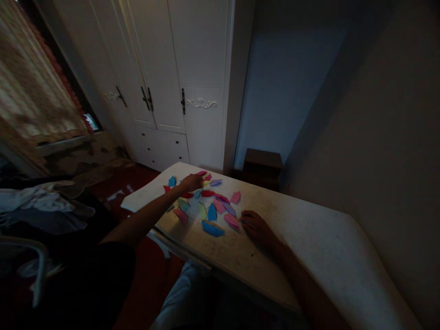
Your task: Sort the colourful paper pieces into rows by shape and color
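Several folded paper boats in blue, pink, red, green, yellow and purple lie scattered on the white table (pixel 295 229). My left hand (pixel 193 182) reaches over the far side of the group, fingers curled downward beside a yellow paper boat (pixel 206 184) and a pink one (pixel 208 177). What its fingertips hold, if anything, is hidden. My right hand (pixel 255 225) rests on the tabletop with loosely bent, slightly parted fingers and nothing in them. Just left of its fingertips lies a pink paper boat (pixel 231 221). A larger blue boat (pixel 212 228) is nearest the front edge.
Beyond the table stands a white wardrobe (pixel 202 59) with dark handles. A small brown cabinet (pixel 263 158) sits against the back wall. Clothes (pixel 44 204) are heaped at the left, near a white curved frame (pixel 43 261). The room is dim.
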Tool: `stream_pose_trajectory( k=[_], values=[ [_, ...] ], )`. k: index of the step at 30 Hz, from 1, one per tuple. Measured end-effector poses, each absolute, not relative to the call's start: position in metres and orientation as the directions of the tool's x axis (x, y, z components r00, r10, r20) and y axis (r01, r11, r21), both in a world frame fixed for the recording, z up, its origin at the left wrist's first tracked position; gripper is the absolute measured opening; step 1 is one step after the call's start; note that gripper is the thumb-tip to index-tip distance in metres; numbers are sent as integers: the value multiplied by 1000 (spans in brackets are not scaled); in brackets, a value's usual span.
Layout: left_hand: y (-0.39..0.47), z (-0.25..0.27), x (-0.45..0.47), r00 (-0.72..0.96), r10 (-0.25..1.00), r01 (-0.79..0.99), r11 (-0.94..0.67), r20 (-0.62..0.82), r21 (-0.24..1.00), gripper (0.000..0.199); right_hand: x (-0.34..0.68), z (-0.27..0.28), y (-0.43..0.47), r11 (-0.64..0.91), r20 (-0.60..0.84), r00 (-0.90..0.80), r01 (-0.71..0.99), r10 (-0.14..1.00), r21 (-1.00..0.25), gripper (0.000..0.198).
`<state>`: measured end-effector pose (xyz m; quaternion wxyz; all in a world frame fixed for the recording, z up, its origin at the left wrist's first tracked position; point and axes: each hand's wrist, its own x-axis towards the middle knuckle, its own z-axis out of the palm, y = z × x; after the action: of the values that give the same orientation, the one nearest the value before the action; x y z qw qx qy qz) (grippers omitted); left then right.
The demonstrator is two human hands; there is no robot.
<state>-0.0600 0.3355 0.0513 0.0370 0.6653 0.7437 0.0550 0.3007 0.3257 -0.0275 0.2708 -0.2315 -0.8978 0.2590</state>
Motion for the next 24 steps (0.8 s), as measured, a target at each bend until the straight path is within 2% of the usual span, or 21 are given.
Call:
stream_pose_trajectory(
  k=[6,11,17,24],
  values=[
    [322,42,-70,-24,1000,993,23,4,118,32,301,-26,325,734,354,-735,279,578,-619,27],
    [314,36,-72,-36,999,991,32,26,131,34,302,-31,326,722,350,-726,284,592,-631,27],
    [291,31,-75,20,999,992,-25,38,124,41,302,-34,328,715,353,-718,284,600,-639,27],
    [267,34,-83,4,998,990,-11,57,137,53,302,-32,326,691,340,-694,313,635,-652,28]
  ],
)
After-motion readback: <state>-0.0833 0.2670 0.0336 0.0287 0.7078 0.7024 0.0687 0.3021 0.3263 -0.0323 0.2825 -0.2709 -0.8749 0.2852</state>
